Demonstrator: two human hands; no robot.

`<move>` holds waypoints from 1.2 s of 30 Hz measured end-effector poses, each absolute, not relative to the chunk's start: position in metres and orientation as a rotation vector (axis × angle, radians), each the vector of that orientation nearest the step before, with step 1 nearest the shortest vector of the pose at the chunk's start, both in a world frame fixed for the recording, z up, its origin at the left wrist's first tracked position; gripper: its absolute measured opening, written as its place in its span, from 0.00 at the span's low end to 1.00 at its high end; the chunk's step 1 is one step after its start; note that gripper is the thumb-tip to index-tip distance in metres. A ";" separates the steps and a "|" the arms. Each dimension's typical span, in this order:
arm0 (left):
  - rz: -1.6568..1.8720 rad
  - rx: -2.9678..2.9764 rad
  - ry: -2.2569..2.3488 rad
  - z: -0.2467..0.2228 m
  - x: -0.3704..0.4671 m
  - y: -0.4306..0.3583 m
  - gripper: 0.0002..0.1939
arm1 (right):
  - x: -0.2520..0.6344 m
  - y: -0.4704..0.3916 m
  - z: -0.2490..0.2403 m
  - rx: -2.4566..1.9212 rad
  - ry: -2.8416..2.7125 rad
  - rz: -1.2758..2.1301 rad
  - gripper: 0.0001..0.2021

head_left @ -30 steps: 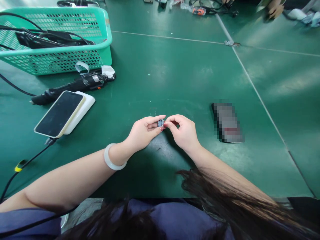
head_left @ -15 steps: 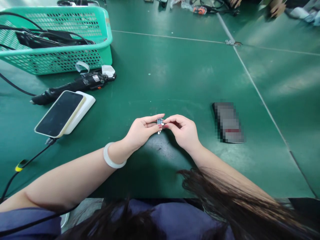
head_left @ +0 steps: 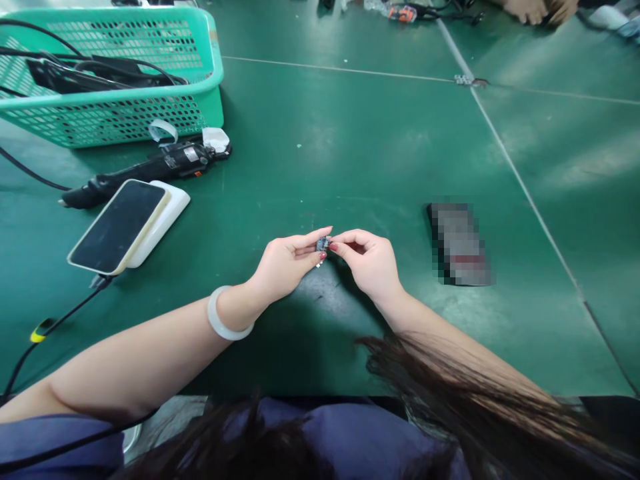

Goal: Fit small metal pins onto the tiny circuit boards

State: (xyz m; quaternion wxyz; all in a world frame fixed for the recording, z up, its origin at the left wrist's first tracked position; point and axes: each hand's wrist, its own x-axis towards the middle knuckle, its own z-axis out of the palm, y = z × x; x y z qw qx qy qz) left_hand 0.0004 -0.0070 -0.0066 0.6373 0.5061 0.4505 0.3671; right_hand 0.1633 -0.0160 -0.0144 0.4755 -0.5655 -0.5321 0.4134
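Observation:
Between the fingertips of my left hand (head_left: 286, 267) is a small blue-grey part (head_left: 323, 245) with metal-looking edges. A tiny whitish piece (head_left: 319, 265) shows just below my left thumb. My right hand (head_left: 373, 265) meets the part from the right, its thumb and forefinger pinched together at its edge. Whether anything sits in that pinch is too small to tell. Both hands are held over the green table (head_left: 320, 167), and a pale bangle (head_left: 223, 317) circles my left wrist.
A green basket (head_left: 213, 87) with black cables stands at the back left. Before it lie a black corded tool (head_left: 150, 170) and a phone (head_left: 119, 227) on a white block. A pixelated dark object (head_left: 460, 245) lies right. Another person's hands (head_left: 537, 10) show at the far edge.
The small part has turned slightly and shifted a little right between my fingers. At the far right, the other person's hands have moved. The camera view has shifted slightly.

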 end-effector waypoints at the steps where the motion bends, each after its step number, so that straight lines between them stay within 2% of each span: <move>1: 0.836 1.163 1.030 -0.006 0.000 -0.007 0.24 | 0.163 -0.016 -0.015 -1.384 -1.302 1.004 0.03; 12: 0.822 1.199 1.036 -0.004 0.001 -0.007 0.23 | 0.160 -0.017 -0.017 -1.379 -1.323 0.960 0.03; 21: 0.810 1.218 1.023 -0.002 -0.001 -0.006 0.18 | 0.160 -0.019 -0.016 -1.344 -1.422 0.867 0.04; 28: 0.924 1.022 0.987 -0.005 -0.001 -0.001 0.20 | 0.168 -0.012 -0.013 -1.414 -1.458 0.860 0.04; 36: 1.089 0.751 1.032 -0.003 0.001 0.006 0.09 | 0.170 -0.015 -0.017 -1.344 -2.144 0.490 0.03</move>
